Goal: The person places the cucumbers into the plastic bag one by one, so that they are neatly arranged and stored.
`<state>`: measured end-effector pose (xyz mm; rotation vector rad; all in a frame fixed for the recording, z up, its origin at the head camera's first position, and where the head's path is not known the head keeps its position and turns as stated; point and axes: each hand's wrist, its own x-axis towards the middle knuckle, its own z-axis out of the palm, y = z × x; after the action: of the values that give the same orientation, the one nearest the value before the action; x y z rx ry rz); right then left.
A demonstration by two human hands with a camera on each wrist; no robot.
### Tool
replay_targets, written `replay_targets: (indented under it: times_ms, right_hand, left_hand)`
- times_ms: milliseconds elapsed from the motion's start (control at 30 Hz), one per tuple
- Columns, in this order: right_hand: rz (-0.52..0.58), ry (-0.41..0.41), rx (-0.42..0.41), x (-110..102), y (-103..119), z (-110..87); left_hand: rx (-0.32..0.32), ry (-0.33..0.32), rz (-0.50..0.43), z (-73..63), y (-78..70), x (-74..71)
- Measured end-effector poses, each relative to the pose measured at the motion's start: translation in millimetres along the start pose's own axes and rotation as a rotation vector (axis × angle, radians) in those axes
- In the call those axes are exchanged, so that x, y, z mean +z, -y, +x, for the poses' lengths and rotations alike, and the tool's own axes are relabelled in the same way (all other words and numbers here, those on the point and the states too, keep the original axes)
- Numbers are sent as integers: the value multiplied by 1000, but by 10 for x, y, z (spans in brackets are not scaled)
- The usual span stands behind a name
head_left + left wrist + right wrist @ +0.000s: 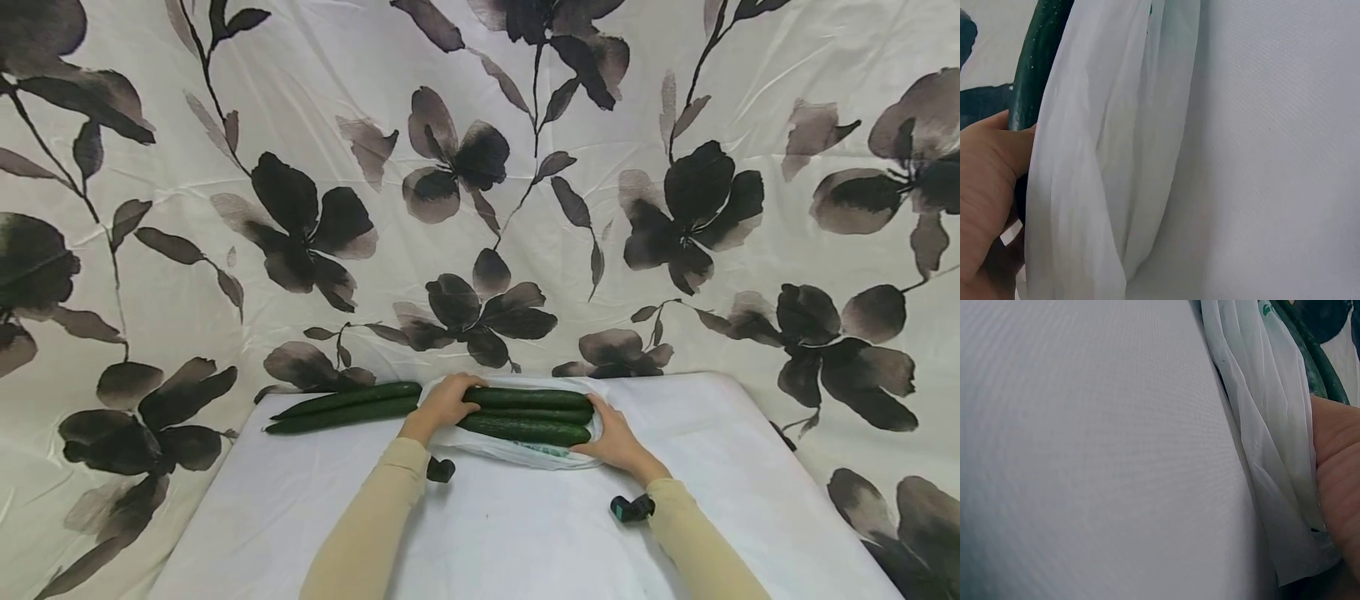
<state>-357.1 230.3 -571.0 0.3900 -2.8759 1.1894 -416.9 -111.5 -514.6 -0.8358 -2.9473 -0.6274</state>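
Three dark green cucumbers (525, 429) lie side by side on a white plastic bag (517, 454), whose film rises around them. At their left ends my left hand (448, 404) holds them, its thumb against a cucumber (1035, 69) in the left wrist view. My right hand (615, 435) spans the right ends, fingers at the far side and thumb at the near side. In the right wrist view the bag (1272, 425) hangs in folds beside the heel of this hand (1338, 481). Most fingertips are hidden in both wrist views.
Two more long cucumbers (345, 408) lie to the left of my left hand, near the far edge of the white table (510, 533). Behind the table hangs a floral cloth (570, 250). A small black device (632, 508) is on my right wrist.
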Motion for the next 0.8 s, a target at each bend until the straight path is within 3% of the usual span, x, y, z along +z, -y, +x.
replay_targets:
  times_ms: [167,400,800]
  right_hand:
    - [-4,9,5,0,-8,-7]
    - [4,12,15,3,6,-16]
    - [-1,12,15,-15,47,-17]
  left_hand:
    - [9,-23,-2,-9,2,19]
    - [-27,-24,-2,-39,-30,31]
    - [-38,-44,-5,-127,-52,-66]
